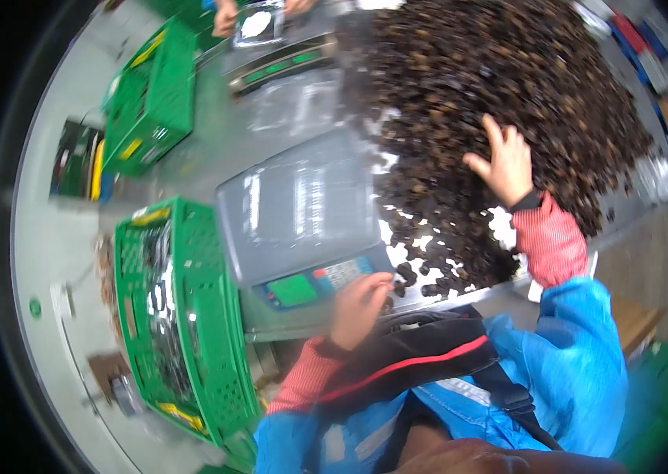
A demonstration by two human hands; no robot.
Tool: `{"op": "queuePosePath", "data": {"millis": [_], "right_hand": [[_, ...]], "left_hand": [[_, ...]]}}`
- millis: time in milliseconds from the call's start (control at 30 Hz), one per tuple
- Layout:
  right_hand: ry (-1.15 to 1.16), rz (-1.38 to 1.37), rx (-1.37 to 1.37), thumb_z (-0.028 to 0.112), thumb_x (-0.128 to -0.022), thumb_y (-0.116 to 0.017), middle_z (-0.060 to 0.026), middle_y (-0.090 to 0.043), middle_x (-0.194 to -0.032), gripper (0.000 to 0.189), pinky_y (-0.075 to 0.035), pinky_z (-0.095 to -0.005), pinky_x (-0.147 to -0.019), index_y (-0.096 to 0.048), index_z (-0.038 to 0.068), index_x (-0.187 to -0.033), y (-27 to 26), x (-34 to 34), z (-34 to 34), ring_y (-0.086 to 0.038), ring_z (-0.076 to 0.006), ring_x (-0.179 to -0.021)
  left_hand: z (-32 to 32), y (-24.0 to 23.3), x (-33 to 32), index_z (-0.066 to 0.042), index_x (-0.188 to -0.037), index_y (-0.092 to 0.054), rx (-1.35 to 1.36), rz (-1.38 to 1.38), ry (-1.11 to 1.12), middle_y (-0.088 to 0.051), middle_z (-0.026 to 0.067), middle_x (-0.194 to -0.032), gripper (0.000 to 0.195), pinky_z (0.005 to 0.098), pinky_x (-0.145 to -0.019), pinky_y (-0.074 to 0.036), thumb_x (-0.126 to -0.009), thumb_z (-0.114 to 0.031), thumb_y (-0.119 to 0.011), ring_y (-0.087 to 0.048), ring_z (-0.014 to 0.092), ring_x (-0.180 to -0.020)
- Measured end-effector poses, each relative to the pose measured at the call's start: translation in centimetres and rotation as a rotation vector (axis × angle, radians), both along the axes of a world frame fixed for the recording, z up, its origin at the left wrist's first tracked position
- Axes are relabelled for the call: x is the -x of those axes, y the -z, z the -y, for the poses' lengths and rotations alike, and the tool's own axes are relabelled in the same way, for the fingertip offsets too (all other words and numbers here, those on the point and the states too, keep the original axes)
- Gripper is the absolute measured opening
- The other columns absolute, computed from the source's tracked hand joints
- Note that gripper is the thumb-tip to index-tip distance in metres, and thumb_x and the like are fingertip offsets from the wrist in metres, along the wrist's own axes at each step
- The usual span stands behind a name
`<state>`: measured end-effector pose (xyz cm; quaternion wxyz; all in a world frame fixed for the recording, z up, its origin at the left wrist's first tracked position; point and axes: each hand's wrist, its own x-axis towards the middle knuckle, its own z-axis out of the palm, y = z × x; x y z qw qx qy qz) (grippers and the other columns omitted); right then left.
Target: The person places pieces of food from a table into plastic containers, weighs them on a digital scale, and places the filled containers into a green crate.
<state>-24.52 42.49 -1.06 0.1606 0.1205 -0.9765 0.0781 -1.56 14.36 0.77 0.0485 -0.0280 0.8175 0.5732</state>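
A wide heap of small dark brown pieces (464, 77), mushroom-like in look, covers the right part of the metal table. My right hand (506, 163) is over its near slope, fingers spread, with nothing seen in them. Just left of the heap stands a digital scale with a grey pan (304, 207), a lit green display (292, 291) and a keypad (343, 272). My left hand (360, 308) is blurred, its fingertips by the scale's front right corner and beside some loose dark pieces (406, 272). Whether those fingers pinch anything cannot be made out.
Green plastic crates (209, 320) with shiny film-wrapped packs stand at left; another green crate (150, 101) is farther back. Across the table, another person's hands (226, 18) hold a clear tray (258, 23) near a second scale (283, 64). Clear plastic packaging (295, 103) lies between the scales.
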Motion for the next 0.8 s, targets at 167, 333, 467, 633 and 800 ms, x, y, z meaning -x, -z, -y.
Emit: {"op": "queuePosePath", "data": {"millis": [167, 333, 467, 633, 800], "right_hand": [[0.554, 0.206, -0.212, 0.068, -0.075, -0.062, -0.0154, -0.052, -0.114, 0.079, -0.047, -0.0534, -0.084, -0.045, 0.023, -0.138, 2.9, 1.9, -11.5, -0.055, -0.035, -0.103], [0.19, 0.315, -0.077, 0.056, -0.073, -0.07, -0.0141, -0.051, -0.114, 0.072, -0.048, -0.047, -0.083, -0.05, 0.02, -0.131, 5.5, -5.3, -4.0, -0.05, -0.0349, -0.108], [0.057, 0.317, 0.166, 0.042, -0.076, -0.072, -0.0155, -0.05, -0.114, 0.07, -0.048, -0.0459, -0.086, -0.046, 0.019, -0.137, 7.5, -10.0, 0.3, -0.048, -0.0358, -0.108], [-0.113, 0.288, 0.317, 0.03, -0.074, -0.077, -0.0187, -0.049, -0.116, 0.075, -0.047, -0.0442, -0.089, -0.044, 0.015, -0.139, 5.3, -11.4, 0.0, -0.048, -0.0374, -0.107], [0.122, 0.347, 0.306, 0.035, -0.061, -0.085, -0.0199, -0.049, -0.11, 0.095, -0.051, -0.0415, -0.08, -0.039, 0.014, -0.142, 2.4, -11.4, -4.9, -0.055, -0.0356, -0.097]], "left_hand": [[-2.1, 2.4, 0.3, 0.0, -0.111, -0.063, -0.035, 0.079, 0.139, -0.068, 0.0069, -0.096, 0.021, 0.0217, -0.071, -0.049, -0.091, -0.003, -0.058, -0.066, 0.01, -0.084], [-5.0, 2.8, 2.1, 0.0, -0.112, -0.063, -0.021, 0.137, 0.236, -0.067, 0.0061, -0.097, 0.021, 0.0217, -0.071, -0.05, -0.092, -0.003, -0.058, -0.065, 0.01, -0.086], [-7.6, 2.7, 4.6, 0.0, -0.109, -0.064, -0.033, 0.074, 0.284, -0.067, 0.0064, -0.096, 0.019, 0.0229, -0.072, -0.051, -0.091, -0.003, -0.059, -0.065, 0.01, -0.083], [-9.5, 4.1, 8.9, 0.0, -0.107, -0.065, 0.19, -0.126, 0.264, -0.064, 0.0104, -0.098, 0.025, 0.0293, -0.08, -0.05, -0.082, -0.002, -0.065, -0.064, 0.021, -0.091], [-10.0, 5.7, 11.9, -0.009, -0.141, -0.037, 0.535, -0.106, 0.204, -0.047, 0.0188, -0.127, 0.084, 0.0406, -0.101, -0.04, -0.068, -0.01, -0.078, -0.048, 0.036, -0.117]]}}
